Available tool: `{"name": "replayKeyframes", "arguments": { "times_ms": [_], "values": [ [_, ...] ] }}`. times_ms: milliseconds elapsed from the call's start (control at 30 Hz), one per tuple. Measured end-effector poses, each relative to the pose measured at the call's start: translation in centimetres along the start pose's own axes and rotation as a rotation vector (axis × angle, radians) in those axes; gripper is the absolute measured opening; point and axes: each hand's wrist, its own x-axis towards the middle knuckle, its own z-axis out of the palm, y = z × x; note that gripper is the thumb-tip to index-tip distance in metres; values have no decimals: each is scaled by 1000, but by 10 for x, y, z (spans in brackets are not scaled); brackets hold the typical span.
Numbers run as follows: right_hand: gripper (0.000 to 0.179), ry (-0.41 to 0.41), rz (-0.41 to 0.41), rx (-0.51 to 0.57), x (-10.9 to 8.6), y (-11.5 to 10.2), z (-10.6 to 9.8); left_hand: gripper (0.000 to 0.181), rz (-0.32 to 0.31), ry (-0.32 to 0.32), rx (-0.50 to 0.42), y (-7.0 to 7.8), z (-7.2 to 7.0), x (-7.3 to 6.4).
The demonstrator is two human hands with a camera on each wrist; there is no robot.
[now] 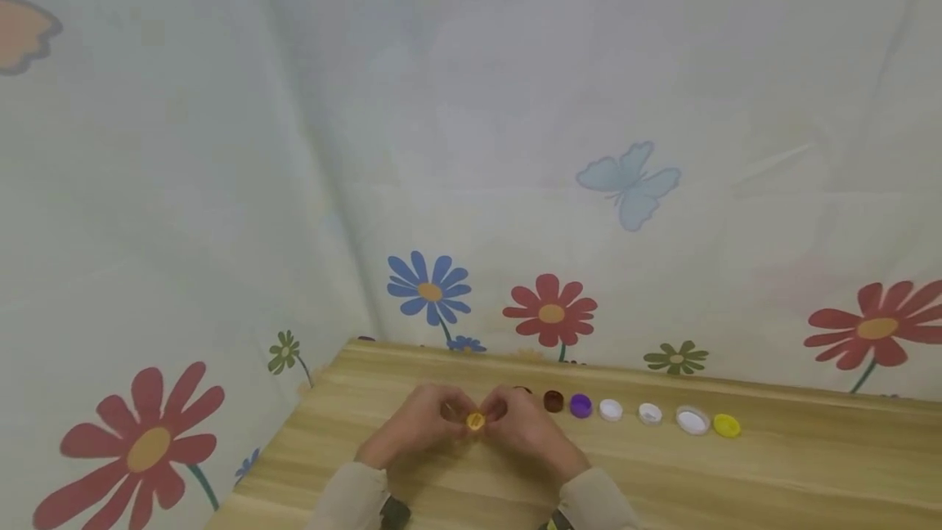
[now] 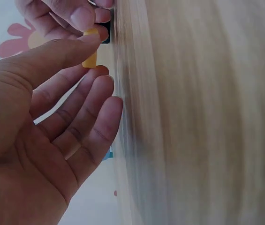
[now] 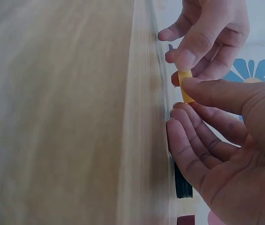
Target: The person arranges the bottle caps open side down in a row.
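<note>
Both hands meet over the wooden table at a small yellow-orange round cap (image 1: pixel 476 422). My left hand (image 1: pixel 427 422) pinches one side of it with thumb and fingertips. From the opposite side my right hand (image 1: pixel 526 425) pinches it too. Seen edge-on, the cap (image 2: pixel 90 60) is a short yellow band between the thumbs in the left wrist view. In the right wrist view the cap (image 3: pixel 186 91) is partly covered by fingertips. The other fingers of both hands are loosely bent beside it.
Right of the hands, a row of small round caps runs along the table (image 1: pixel 456 497): brown (image 1: pixel 553 401), purple (image 1: pixel 580 406), white (image 1: pixel 611 410), two clear-rimmed white ones (image 1: pixel 651 414), and yellow (image 1: pixel 727 425). A flower-printed cloth (image 1: pixel 471 145) hangs behind and to the left.
</note>
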Motion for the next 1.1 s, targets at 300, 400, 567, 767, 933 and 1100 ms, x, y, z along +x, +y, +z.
{"name": "replayKeyframes", "arguments": {
  "times_ms": [300,400,567,767,933,1100],
  "values": [
    [16,12,-38,-34,1,2,3,22,19,-18,21,0,0,-2],
    [16,7,-23,-34,1,2,2,21,14,-25,27,0,0,-1],
    [15,13,-29,-54,0,1,3,20,18,-24,44,1,1,-1],
    [17,25,-24,-70,0,1,7,20,34,-26,62,5,-1,-2],
    [16,22,-12,-70,1,1,10,20,49,-35,44,4,-2,-5],
    [16,16,-17,-72,0,-1,9,21,20,-43,43,6,-4,-6]
  ]
}}
